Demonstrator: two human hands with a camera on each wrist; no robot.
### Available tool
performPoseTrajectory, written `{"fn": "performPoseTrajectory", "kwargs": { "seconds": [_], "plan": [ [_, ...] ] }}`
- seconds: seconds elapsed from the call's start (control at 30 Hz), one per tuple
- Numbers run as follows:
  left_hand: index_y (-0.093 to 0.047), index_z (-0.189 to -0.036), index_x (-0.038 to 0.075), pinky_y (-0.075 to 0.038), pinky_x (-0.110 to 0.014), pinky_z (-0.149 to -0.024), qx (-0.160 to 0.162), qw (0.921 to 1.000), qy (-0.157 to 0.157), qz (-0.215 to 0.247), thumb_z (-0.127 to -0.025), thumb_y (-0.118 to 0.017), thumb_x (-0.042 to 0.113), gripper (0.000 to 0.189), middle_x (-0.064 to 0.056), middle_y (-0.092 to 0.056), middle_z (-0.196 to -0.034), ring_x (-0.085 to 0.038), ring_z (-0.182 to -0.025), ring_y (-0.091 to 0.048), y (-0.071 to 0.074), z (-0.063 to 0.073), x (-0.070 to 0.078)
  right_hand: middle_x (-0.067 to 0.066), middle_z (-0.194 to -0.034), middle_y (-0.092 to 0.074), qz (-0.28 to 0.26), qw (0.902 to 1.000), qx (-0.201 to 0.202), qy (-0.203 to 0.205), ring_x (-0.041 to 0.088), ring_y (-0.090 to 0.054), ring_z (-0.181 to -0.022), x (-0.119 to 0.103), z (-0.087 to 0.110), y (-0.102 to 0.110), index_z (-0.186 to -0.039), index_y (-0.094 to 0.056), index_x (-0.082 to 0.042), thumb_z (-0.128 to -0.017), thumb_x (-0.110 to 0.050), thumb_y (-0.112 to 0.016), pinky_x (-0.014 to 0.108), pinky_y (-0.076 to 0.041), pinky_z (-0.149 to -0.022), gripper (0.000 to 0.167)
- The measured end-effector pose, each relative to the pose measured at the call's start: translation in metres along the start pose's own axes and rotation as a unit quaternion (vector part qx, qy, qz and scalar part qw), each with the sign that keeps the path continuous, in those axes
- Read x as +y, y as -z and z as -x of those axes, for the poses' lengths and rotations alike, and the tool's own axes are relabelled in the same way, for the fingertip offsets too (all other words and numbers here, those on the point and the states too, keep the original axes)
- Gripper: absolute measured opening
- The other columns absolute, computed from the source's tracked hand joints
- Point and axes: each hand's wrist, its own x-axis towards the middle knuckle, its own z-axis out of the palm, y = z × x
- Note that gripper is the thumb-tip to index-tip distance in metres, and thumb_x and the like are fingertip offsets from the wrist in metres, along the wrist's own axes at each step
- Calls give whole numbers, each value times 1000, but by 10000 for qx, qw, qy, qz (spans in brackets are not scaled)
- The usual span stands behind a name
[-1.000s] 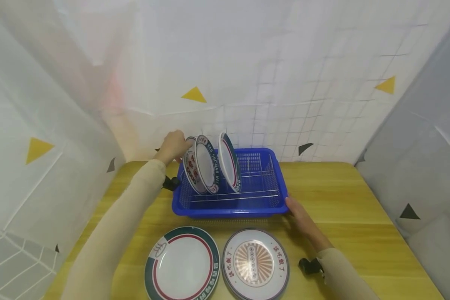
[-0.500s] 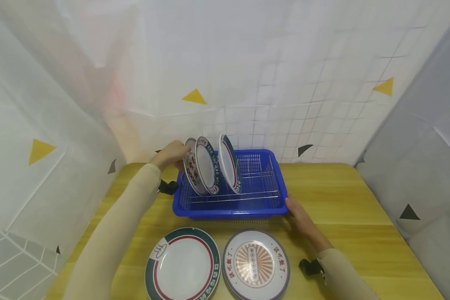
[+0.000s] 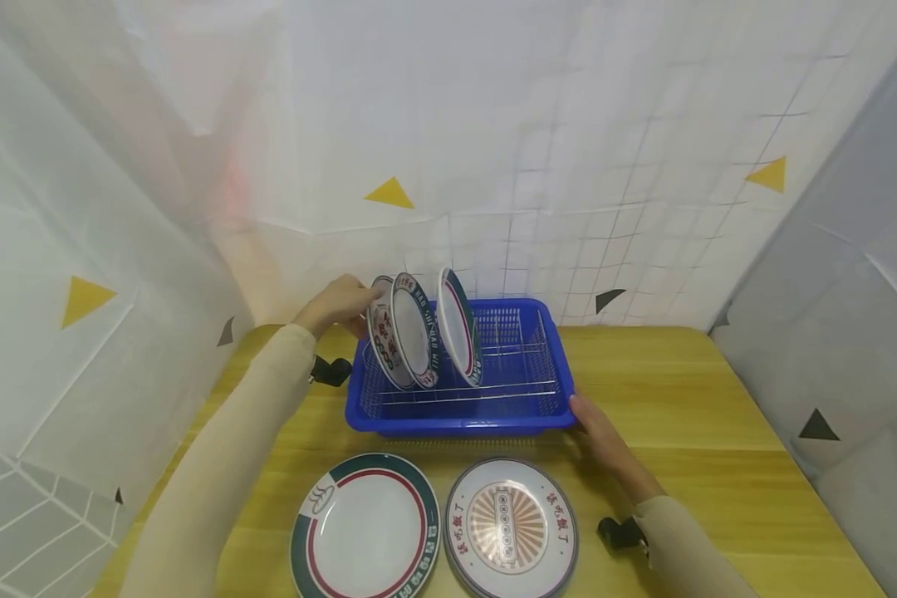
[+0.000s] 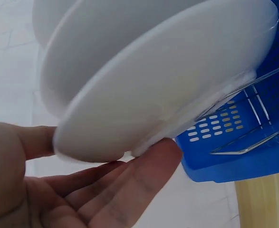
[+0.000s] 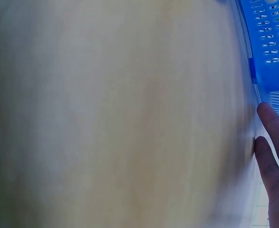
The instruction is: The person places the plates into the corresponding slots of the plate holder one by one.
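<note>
At the left end of a blue plastic dish basket (image 3: 459, 426), my left hand (image 3: 336, 304) pinches the rim of a patterned plate (image 3: 384, 342) standing on edge. The left wrist view shows this plate's white underside (image 4: 182, 71), with fingers pressed against its back and the thumb at its rim. A second plate (image 3: 411, 328) with a green lettered rim leans close beside it. A third plate (image 3: 456, 328) stands upright farther right, across a gap. My right hand (image 3: 605, 440) touches the basket's front right corner; in the right wrist view two straight fingers (image 5: 271, 164) show.
On the wooden table (image 3: 658, 390), in front of the basket, lie a green-rimmed plate (image 3: 366, 531) and a white plate with a sunburst print (image 3: 510, 525). Metal wires (image 3: 504, 390) run across the basket. A white sheet (image 3: 448, 124) hangs behind the table.
My left hand has shifted slightly left and down along the leftmost plate's rim. The plates stay standing in the basket, and the right hand keeps its place at the corner.
</note>
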Motion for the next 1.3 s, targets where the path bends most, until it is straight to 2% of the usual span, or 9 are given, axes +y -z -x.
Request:
{"fn": "performPoseTrajectory", "kwargs": {
  "seconds": [0.23,0.33,0.43,0.47,0.67,0.8,0.97,1.2,1.3],
  "plan": [
    [-51,-131,-12,-62,-38,-73,641,9957,-460,489,-103,-44,35,55,-30,-62,-122,-38,-97,-71,6,21,0,33,-145,-41,-15,9999,-107,99,43,-48,-127,1,-1,-1,-151,-21,9,-109,-27,-20,19,-44,-100,55],
    [-52,-134,-6,-62,-34,-69,1133,9881,-878,565,-103,-46,37,53,-26,-63,-122,-35,-96,-72,2,38,-5,33,-146,-40,-86,9998,-118,143,32,-50,-128,4,-1,0,-151,-21,9,-109,-27,-20,16,-43,-99,55],
    [-55,-132,-1,-62,-34,-70,1609,9745,-1368,755,-103,-48,37,48,-21,-66,-119,-31,-93,-73,-11,55,-17,32,-149,-36,-184,9996,-133,179,7,-50,-127,7,-1,1,-151,-20,9,-109,-28,-20,13,-39,-100,56],
    [-55,-133,0,-62,-36,-72,1714,9698,-1508,862,-103,-48,37,48,-21,-66,-119,-31,-95,-72,-17,60,-22,32,-150,-34,-188,9996,-134,175,8,-49,-128,8,-1,1,-151,-20,9,-109,-28,-21,12,-39,-100,56],
    [-57,-128,-2,-61,-37,-78,1728,9389,-2266,1932,-103,-49,32,43,-23,-67,-117,-27,-98,-71,-51,86,-59,33,-149,-35,-277,9993,-161,190,18,-49,-130,9,0,0,-151,-20,9,-109,-28,-21,11,-38,-99,56],
    [-59,-123,-5,-60,-38,-80,1507,9274,-2415,2427,-104,-48,25,38,-29,-66,-113,-20,-93,-72,-68,95,-83,33,-149,-35,-246,9994,-106,219,-8,-46,-123,9,-1,0,-151,-21,8,-109,-27,-20,10,-37,-100,55],
    [-62,-121,-3,-60,-29,-79,1543,9339,-2283,2280,-103,-51,24,35,-26,-68,-112,-28,-94,-71,-87,107,-115,35,-149,-33,-297,9991,-95,284,-11,-45,-121,7,-3,1,-150,-21,10,-109,-27,-21,10,-38,-99,55],
    [-67,-120,7,-56,-20,-80,1891,9591,-1705,1235,-98,-60,24,28,-12,-68,-114,-15,-97,-63,-112,120,-159,34,-150,-32,-316,9991,-96,278,-10,-44,-122,5,-4,1,-151,-20,9,-109,-27,-20,9,-36,-99,55],
    [-67,-121,7,-55,-21,-80,1832,9671,-1507,921,-95,-65,22,30,-10,-67,-114,-14,-98,-61,-123,126,-176,36,-147,-35,-363,9988,-113,313,-7,-47,-122,5,-4,1,-150,-21,10,-109,-26,-20,9,-37,-99,55]
  ]
}}
